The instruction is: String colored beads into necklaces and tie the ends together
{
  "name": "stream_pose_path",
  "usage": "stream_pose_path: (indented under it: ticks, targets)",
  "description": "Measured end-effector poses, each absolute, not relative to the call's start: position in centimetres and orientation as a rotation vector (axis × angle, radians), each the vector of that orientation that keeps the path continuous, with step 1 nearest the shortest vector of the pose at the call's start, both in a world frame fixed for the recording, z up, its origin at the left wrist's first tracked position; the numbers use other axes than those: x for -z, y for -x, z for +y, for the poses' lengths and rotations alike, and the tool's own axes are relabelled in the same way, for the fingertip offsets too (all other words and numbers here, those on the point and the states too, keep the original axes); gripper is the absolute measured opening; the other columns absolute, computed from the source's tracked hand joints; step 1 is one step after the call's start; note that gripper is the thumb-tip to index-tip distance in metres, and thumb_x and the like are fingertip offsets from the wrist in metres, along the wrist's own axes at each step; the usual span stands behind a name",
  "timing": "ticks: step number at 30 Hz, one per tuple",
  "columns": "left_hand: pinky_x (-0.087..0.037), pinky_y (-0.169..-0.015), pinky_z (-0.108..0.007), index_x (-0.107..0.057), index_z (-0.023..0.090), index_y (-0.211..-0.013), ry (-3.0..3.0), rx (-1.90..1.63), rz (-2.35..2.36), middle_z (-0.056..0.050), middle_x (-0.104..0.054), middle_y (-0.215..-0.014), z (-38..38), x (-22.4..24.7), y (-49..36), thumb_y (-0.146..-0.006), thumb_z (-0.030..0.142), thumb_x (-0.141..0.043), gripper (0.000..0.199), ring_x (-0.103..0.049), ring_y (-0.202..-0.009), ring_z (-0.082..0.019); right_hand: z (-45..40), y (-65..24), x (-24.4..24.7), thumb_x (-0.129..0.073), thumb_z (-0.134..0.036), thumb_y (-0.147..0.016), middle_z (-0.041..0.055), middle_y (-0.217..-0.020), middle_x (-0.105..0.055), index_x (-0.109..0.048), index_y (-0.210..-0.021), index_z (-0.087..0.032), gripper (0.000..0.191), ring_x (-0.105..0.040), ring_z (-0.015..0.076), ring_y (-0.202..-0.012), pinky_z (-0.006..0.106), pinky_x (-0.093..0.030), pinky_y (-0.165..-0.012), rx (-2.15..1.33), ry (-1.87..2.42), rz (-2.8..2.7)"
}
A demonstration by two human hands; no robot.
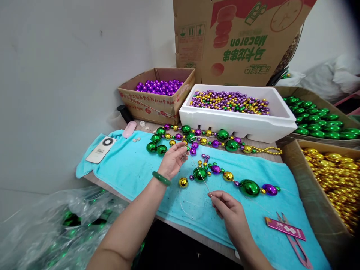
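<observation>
A thin pale thread (199, 172) runs straight between my hands over the blue towel (135, 161); part of it may be a needle, I cannot tell. My left hand (173, 159), a green bangle (161, 178) on its wrist, pinches the upper end; a small green bead shows at the fingertips. Thumb and forefinger of my right hand (227, 206) are closed on the lower end. Between and beyond them lies a bead strand with a big green bead (250, 188) and a purple bead (269, 189). A loose-looking gold bead (183, 182) sits near my left wrist.
Finished-looking bead strands (215, 143) lie along the back. Behind stand a carton of purple beads (157, 107) and a white foam box (236, 122); cartons of green (315, 116) and gold beads (332, 176) are at right. Pink tweezers (298, 249) and a phone-like device (99, 152) lie on the towel.
</observation>
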State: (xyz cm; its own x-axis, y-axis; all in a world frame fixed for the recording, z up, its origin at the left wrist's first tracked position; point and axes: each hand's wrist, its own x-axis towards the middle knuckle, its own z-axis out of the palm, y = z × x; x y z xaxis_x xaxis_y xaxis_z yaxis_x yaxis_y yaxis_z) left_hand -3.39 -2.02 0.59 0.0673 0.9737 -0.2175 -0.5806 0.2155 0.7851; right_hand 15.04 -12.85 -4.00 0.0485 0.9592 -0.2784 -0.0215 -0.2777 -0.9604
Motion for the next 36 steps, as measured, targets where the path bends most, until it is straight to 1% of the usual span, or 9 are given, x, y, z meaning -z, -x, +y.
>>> stream_pose_path:
  ticks: [3, 7, 9, 12, 16, 18, 20, 23, 36]
  targets:
    - [-0.044, -0.06, -0.021, -0.064, 0.018, -0.098, -0.893, -1.213, 0.979, -0.004, -0.065, -0.091, -1.3, -0.8, 4.9, -0.069, 0.023, -0.072, 0.03, -0.059, -0.069, -0.011, -12.6, -15.0, 4.0, -0.069, -0.048, -0.064, 0.001, -0.057, -0.053, -0.069, -0.075, -0.014, 0.035, -0.042, 0.0101, -0.049, 0.022, -0.033, -0.044, -1.351, 1.414, -0.998]
    - [-0.041, -0.069, -0.024, -0.069, 0.019, -0.075, -1.415, -1.229, 1.477, -0.004, -0.062, -0.081, 0.0, 0.7, 7.6, -0.068, 0.025, -0.071, 0.009, -0.055, -0.073, -0.015, -12.5, -15.1, 3.9, -0.071, -0.048, -0.062, 0.0004, -0.058, -0.053, -0.067, -0.076, -0.015, 0.036, -0.042, 0.01, -0.05, 0.023, -0.034, -0.046, -1.342, 1.39, -0.952]
    - [-0.04, -0.077, -0.027, -0.069, 0.02, -0.07, -1.643, -1.048, 1.629, -0.005, -0.06, -0.079, 0.0, 2.3, 8.2, -0.065, 0.023, -0.072, 0.007, -0.054, -0.079, -0.019, -12.5, -15.2, 4.0, -0.071, -0.048, -0.063, -0.0003, -0.057, -0.051, -0.066, -0.074, -0.015, 0.035, -0.04, 0.0097, -0.05, 0.023, -0.034, -0.047, -1.348, 1.379, -0.955]
    - [-0.039, -0.082, -0.03, -0.069, 0.021, -0.077, -1.782, -0.791, 1.709, -0.006, -0.059, -0.08, -0.6, 4.5, 8.1, -0.062, 0.021, -0.073, 0.016, -0.056, -0.084, -0.023, -12.6, -15.3, 4.2, -0.07, -0.049, -0.063, -0.0008, -0.055, -0.05, -0.065, -0.071, -0.015, 0.035, -0.039, 0.0096, -0.049, 0.023, -0.033, -0.046, -1.375, 1.373, -1.0]
    - [-0.043, -0.078, -0.028, -0.067, 0.02, -0.08, -1.515, -0.966, 1.711, -0.005, -0.061, -0.079, -1.0, 5.2, 7.1, -0.06, 0.018, -0.074, 0.022, -0.058, -0.086, -0.021, -12.7, -15.2, 4.5, -0.069, -0.051, -0.063, 0.0002, -0.056, -0.051, -0.065, -0.069, -0.016, 0.036, -0.04, 0.0104, -0.05, 0.023, -0.032, -0.045, -1.375, 1.39, -1.064]
    - [-0.046, -0.067, -0.025, -0.065, 0.018, -0.08, -1.139, -1.092, 1.537, -0.005, -0.063, -0.076, -0.9, 4.4, 6.8, -0.066, 0.027, -0.072, 0.018, -0.059, -0.074, -0.017, -12.8, -15.2, 4.6, -0.068, -0.051, -0.063, 0.0008, -0.057, -0.052, -0.066, -0.068, -0.016, 0.035, -0.042, 0.0111, -0.051, 0.023, -0.033, -0.046, -1.365, 1.406, -1.078]
    - [-0.046, -0.055, -0.021, -0.062, 0.014, -0.08, -0.733, -1.119, 1.266, -0.006, -0.064, -0.074, -1.0, 3.2, 6.6, -0.074, 0.038, -0.065, 0.024, -0.058, -0.062, -0.012, -12.8, -15.3, 4.7, -0.069, -0.05, -0.062, 0.0011, -0.057, -0.054, -0.067, -0.068, -0.016, 0.034, -0.044, 0.0117, -0.052, 0.023, -0.034, -0.048, -1.361, 1.423, -1.081]
    - [-0.047, -0.049, -0.018, -0.061, 0.011, -0.079, -0.403, -1.119, 1.001, -0.009, -0.066, -0.074, -1.3, 1.7, 6.4, -0.08, 0.043, -0.06, 0.032, -0.058, -0.056, -0.01, -12.9, -15.3, 4.7, -0.07, -0.048, -0.061, 0.0017, -0.058, -0.055, -0.068, -0.068, -0.016, 0.033, -0.047, 0.013, -0.056, 0.024, -0.037, -0.051, -1.354, 1.439, -1.082]
    - [-0.049, -0.048, -0.017, -0.06, 0.01, -0.08, -0.43, -1.166, 0.977, -0.009, -0.067, -0.074, -2.5, 0.9, 5.8, -0.081, 0.042, -0.06, 0.032, -0.06, -0.055, -0.009, -13.0, -15.3, 4.5, -0.067, -0.047, -0.063, 0.0011, -0.057, -0.053, -0.067, -0.069, -0.015, 0.032, -0.043, 0.0119, -0.053, 0.024, -0.034, -0.048, -1.377, 1.447, -1.106]
